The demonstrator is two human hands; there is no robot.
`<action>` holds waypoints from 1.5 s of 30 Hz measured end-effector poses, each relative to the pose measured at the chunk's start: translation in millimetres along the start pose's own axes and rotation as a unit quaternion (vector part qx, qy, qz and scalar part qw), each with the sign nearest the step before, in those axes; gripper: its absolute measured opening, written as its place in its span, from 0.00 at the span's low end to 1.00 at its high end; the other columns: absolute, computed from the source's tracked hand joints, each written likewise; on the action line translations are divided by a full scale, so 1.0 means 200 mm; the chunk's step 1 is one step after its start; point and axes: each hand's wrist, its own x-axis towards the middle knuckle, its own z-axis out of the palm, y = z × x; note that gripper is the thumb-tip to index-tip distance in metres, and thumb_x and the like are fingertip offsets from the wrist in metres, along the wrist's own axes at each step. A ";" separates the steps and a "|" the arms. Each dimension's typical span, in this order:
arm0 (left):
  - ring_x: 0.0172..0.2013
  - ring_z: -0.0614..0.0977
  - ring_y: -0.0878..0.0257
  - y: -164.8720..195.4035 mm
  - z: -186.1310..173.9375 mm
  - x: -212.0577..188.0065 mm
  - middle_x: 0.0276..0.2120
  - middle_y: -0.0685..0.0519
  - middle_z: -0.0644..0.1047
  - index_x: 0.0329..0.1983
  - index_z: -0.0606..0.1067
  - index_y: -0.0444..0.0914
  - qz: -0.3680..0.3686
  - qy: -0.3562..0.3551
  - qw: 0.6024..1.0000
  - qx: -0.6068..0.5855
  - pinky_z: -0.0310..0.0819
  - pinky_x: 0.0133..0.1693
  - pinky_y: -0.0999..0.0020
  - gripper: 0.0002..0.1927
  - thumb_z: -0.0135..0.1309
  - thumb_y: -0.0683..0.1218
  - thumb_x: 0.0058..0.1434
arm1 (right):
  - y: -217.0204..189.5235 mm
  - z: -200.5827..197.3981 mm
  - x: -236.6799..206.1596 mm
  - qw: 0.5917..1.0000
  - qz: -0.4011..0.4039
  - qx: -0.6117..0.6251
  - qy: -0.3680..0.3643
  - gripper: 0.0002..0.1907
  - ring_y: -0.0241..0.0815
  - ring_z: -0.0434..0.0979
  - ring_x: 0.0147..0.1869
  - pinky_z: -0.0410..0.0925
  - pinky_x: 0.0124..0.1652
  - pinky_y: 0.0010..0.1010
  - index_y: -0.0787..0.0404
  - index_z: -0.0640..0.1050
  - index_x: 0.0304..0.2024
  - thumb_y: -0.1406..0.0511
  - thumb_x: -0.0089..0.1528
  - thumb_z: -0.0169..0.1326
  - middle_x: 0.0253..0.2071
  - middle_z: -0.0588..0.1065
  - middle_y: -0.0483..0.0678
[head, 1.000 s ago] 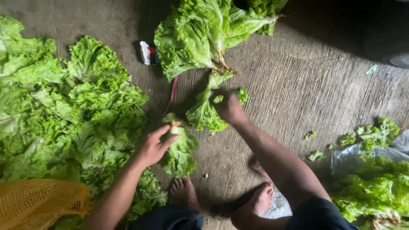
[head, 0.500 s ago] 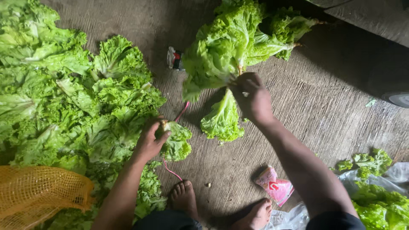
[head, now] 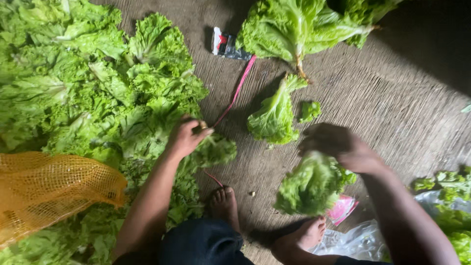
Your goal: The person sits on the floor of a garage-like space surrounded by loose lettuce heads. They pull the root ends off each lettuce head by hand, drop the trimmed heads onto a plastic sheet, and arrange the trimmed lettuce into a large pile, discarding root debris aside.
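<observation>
- Left hand (head: 185,137), centre frame, fingers closed on a lettuce leaf (head: 213,149) at the edge of the lettuce pile (head: 83,93).
- Right hand (head: 338,147), lower right, blurred, grips a lettuce bunch (head: 311,186) above the floor (head: 392,98).

Dim, soft daylight falls from the upper left, brightest on the lettuce pile (head: 83,93); the floor's (head: 392,113) upper right corner sinks into deep shadow; the right hand (head: 341,147) is motion-blurred and dark; the picture's edges are slightly soft.
</observation>
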 end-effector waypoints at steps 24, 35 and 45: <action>0.50 0.82 0.53 0.23 0.37 -0.17 0.52 0.46 0.81 0.59 0.75 0.39 0.046 -0.251 0.967 -0.010 0.74 0.53 0.58 0.27 0.63 0.55 0.59 | 1.05 0.40 0.28 0.878 0.053 -0.451 0.155 0.23 0.51 0.79 0.57 0.74 0.57 0.38 0.59 0.76 0.57 0.57 0.62 0.61 0.58 0.77 0.55; 0.35 0.81 0.64 0.23 0.38 -0.13 0.34 0.51 0.84 0.39 0.82 0.36 -0.073 -0.254 0.958 -0.113 0.75 0.40 0.65 0.20 0.67 0.56 0.54 | 1.14 0.45 0.41 0.907 0.074 -0.325 0.258 0.23 0.50 0.82 0.51 0.76 0.49 0.36 0.63 0.74 0.51 0.62 0.57 0.67 0.48 0.74 0.52; 0.36 0.82 0.67 0.17 0.44 -0.13 0.34 0.57 0.85 0.37 0.84 0.41 -0.081 -0.248 0.954 -0.144 0.74 0.45 0.66 0.15 0.63 0.57 0.59 | 1.06 0.40 0.43 0.854 0.014 -0.474 0.215 0.26 0.59 0.74 0.51 0.71 0.49 0.44 0.65 0.75 0.50 0.63 0.54 0.72 0.46 0.70 0.58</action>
